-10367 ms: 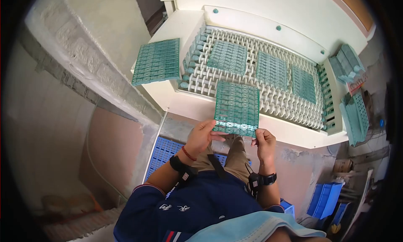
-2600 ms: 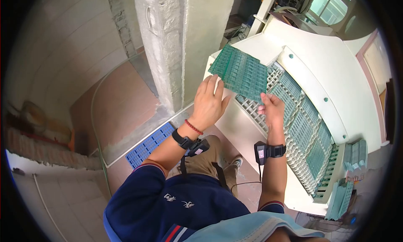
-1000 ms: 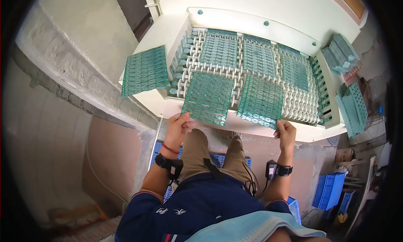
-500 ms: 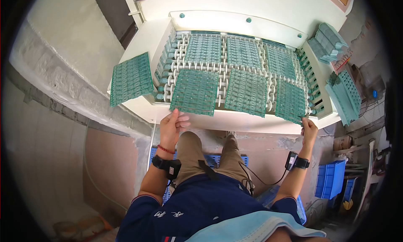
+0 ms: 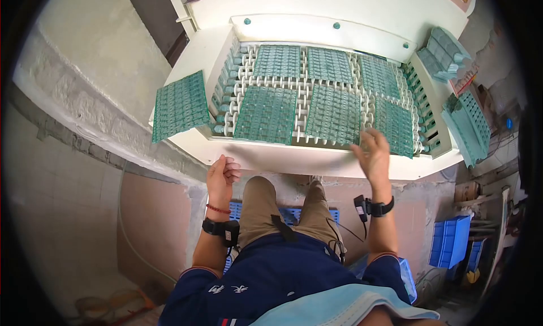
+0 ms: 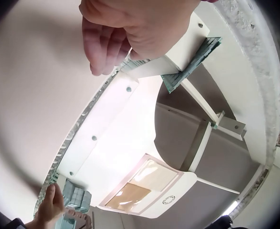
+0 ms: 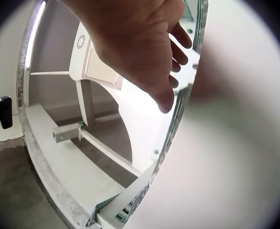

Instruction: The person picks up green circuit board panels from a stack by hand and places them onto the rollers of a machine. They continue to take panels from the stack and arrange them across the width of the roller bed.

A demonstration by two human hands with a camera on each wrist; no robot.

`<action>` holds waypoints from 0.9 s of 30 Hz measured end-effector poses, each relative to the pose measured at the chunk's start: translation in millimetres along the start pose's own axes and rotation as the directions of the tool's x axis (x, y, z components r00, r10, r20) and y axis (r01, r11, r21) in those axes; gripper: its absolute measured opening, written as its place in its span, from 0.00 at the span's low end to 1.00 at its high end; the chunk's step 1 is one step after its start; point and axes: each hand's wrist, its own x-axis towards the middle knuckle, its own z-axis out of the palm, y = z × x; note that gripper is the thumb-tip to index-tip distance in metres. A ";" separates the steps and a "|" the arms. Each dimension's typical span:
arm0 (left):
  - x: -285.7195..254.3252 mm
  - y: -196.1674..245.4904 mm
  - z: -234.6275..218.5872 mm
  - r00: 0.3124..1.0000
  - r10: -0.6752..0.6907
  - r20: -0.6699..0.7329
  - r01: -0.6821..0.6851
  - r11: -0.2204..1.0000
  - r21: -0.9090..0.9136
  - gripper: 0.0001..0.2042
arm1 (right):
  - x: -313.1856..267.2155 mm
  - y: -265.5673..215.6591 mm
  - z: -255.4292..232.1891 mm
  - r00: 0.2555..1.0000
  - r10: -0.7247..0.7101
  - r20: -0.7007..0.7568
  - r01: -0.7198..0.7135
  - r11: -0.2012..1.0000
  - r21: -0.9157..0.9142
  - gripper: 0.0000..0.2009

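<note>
My left hand [image 5: 222,176] hovers before the machine's white front edge, fingers loosely curled, holding nothing. Behind it, the front-left green circuit board panel [image 5: 266,114] lies on the white roller conveyor [image 5: 302,106]. My right hand [image 5: 374,157] is raised with fingers apart and nothing in its grip. Its fingertips are near the front-middle panel [image 5: 334,114] and the front-right panel [image 5: 394,128]. Three more panels form a row behind, among them the back-left panel [image 5: 276,61]. In the right wrist view the right hand [image 7: 140,52] shows relaxed fingers above the white edge.
Green panels [image 5: 181,106] lie on the machine's left ledge, overhanging its corner. Bundles of grey-green panels [image 5: 444,54] stand at the right end. Blue crates [image 5: 449,241] are on the floor at right. A rough plastered pillar [image 5: 62,77] rises at left.
My right hand has let go of the front-right panel and moved left. My left hand has drawn back from the front-left panel. The front-row panels have moved slightly further onto the rollers.
</note>
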 end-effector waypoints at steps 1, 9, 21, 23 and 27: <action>-0.4 2.0 -0.9 1.000 0.018 -0.013 -0.018 1.000 -0.003 0.13 | 3.0 -8.1 5.9 0.996 -0.050 0.074 0.050 0.999 0.006 0.16; -0.5 48.6 -30.7 0.943 0.272 -0.192 -0.263 0.962 0.076 0.11 | 10.6 1.6 19.0 0.978 -0.097 0.186 0.086 0.994 0.064 0.15; 21.6 108.9 -45.6 0.591 0.799 -0.113 -0.509 0.478 0.716 0.20 | 28.0 -84.6 18.8 0.950 -0.176 0.258 0.061 0.915 0.400 0.11; 16.3 114.5 -40.3 0.585 0.807 -0.077 -0.467 0.413 0.782 0.21 | 33.9 -107.1 27.9 0.932 -0.231 0.278 0.078 0.879 0.471 0.11; 4.5 120.7 -30.9 0.571 0.820 0.033 -0.309 0.178 0.934 0.23 | 53.4 -144.4 57.7 0.863 -0.385 0.328 0.059 0.722 0.690 0.12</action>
